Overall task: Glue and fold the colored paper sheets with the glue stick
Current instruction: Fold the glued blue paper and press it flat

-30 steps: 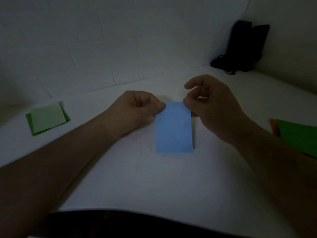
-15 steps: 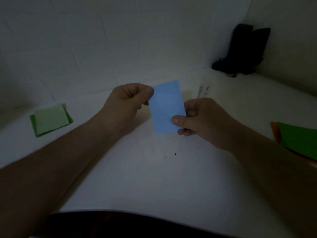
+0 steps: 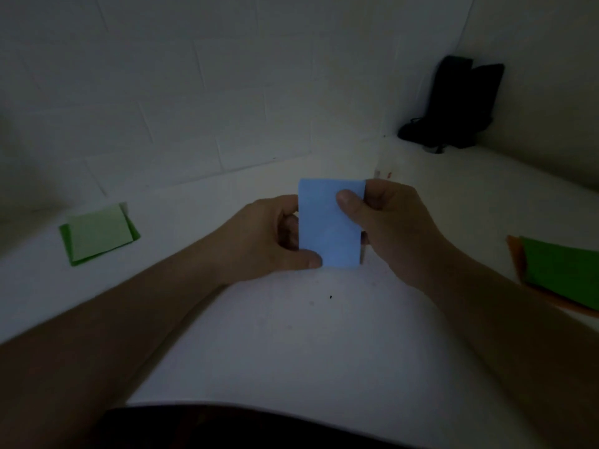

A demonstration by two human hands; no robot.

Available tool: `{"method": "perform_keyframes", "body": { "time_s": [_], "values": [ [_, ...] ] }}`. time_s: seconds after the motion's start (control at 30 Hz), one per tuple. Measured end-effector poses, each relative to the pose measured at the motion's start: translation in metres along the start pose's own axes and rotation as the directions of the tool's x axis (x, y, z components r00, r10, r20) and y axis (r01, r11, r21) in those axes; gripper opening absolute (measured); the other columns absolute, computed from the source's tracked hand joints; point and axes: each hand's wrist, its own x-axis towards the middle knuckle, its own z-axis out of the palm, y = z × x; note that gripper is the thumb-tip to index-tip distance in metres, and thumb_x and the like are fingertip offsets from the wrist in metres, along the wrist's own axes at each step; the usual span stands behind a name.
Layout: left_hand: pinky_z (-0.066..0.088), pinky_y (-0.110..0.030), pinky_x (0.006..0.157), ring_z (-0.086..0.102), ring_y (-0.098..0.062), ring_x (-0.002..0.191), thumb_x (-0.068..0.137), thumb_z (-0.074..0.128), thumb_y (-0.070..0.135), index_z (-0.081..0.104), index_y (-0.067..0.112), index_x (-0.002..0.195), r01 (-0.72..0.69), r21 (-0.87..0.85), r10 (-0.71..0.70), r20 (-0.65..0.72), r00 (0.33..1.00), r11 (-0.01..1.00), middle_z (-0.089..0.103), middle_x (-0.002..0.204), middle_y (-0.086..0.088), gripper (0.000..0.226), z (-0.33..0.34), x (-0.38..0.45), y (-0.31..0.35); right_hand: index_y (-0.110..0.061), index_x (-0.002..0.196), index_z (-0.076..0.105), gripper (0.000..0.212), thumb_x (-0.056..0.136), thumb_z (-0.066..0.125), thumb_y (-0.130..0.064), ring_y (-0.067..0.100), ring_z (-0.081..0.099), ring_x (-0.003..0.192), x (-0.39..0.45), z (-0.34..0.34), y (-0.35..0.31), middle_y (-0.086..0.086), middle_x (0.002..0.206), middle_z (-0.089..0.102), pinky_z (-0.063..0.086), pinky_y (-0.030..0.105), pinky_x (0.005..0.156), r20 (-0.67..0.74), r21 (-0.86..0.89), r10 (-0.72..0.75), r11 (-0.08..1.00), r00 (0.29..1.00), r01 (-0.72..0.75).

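Behind blue paper, hidden fingertips of both hands.

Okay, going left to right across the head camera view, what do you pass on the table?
Folded light green paper → left hand → blue folded paper held up by both hands → right hand → green sheet on an orange sheet. The black object in the far corner sits behind, between the right hand and the green sheet.

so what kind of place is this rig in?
Probably a plain indoor craft corner: a bare white table against a white tiled wall, folded green paper and loose sheets laid out, both hands holding blue paper.
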Motion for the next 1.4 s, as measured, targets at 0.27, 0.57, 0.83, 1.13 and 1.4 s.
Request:
{"method": "perform_keyframes", "body": {
  "time_s": [0.27, 0.57, 0.83, 1.13, 1.4],
  "values": [
    [0.058, -0.031, 0.071, 0.074, -0.016, 0.081, 0.078, 0.088, 0.012, 0.059, 0.03, 0.124, -0.045, -0.116, 0.039, -0.054, 0.998, 0.992, 0.076, 0.091, -0.002, 0.057, 0.002, 0.001, 0.002, 0.009, 0.101, 0.056, 0.06, 0.092, 0.053, -0.05, 0.054, 0.061, 0.098, -0.001, 0.006, -0.007, 0.036, 0.105, 0.058, 0.055, 0.067, 0.074, -0.057, 0.058, 0.025, 0.998, 0.998, -0.022],
    [0.058, -0.039, 0.06, 0.064, -0.03, 0.063, 0.079, 0.088, 0.007, 0.061, 0.037, 0.113, -0.135, -0.114, 0.128, -0.066, 0.99, 0.984, 0.064, 0.119, 0.009, 0.053, 0.006, -0.002, 0.002, -0.007, 0.092, 0.064, 0.041, 0.106, 0.048, -0.042, 0.0, 0.062, 0.057, 0.003, 0.006, 0.001, 0.008, 0.083, 0.065, 0.047, 0.019, 0.046, -0.136, -0.029, 0.077, 0.996, 0.988, -0.082],
    [0.055, -0.033, 0.061, 0.065, -0.016, 0.061, 0.076, 0.09, 0.014, 0.061, 0.039, 0.122, -0.009, -0.211, -0.054, -0.292, 0.955, 0.977, 0.073, 0.072, -0.004, 0.06, -0.009, -0.009, 0.013, -0.03, 0.117, 0.052, 0.034, 0.093, 0.072, -0.016, 0.024, 0.072, 0.101, 0.004, 0.012, -0.016, 0.006, 0.106, 0.073, 0.063, 0.038, 0.073, -0.044, 0.196, 0.11, 0.975, 0.993, -0.1],
    [0.051, -0.022, 0.06, 0.072, -0.013, 0.075, 0.079, 0.088, 0.012, 0.071, 0.029, 0.117, 0.053, -0.261, -0.176, -0.471, 0.864, 0.964, 0.07, 0.115, 0.012, 0.045, -0.077, -0.064, 0.002, -0.024, 0.084, 0.071, 0.021, 0.088, 0.074, -0.004, 0.019, 0.068, 0.072, 0.029, 0.084, -0.05, 0.002, 0.082, 0.071, 0.059, 0.041, 0.069, 0.006, 0.111, -0.059, 0.992, 0.998, 0.058],
    [0.054, -0.022, 0.061, 0.071, -0.013, 0.074, 0.081, 0.087, 0.013, 0.073, 0.032, 0.12, 0.23, -0.272, -0.352, -0.613, 0.707, 0.934, 0.079, 0.095, 0.003, 0.046, -0.136, -0.136, -0.05, -0.03, 0.087, 0.073, 0.015, 0.085, 0.073, -0.015, 0.01, 0.067, 0.073, 0.057, 0.213, -0.057, -0.011, 0.084, 0.069, 0.059, 0.03, 0.075, 0.206, -0.013, -0.06, 0.998, 0.977, 0.064]
  ]
}}
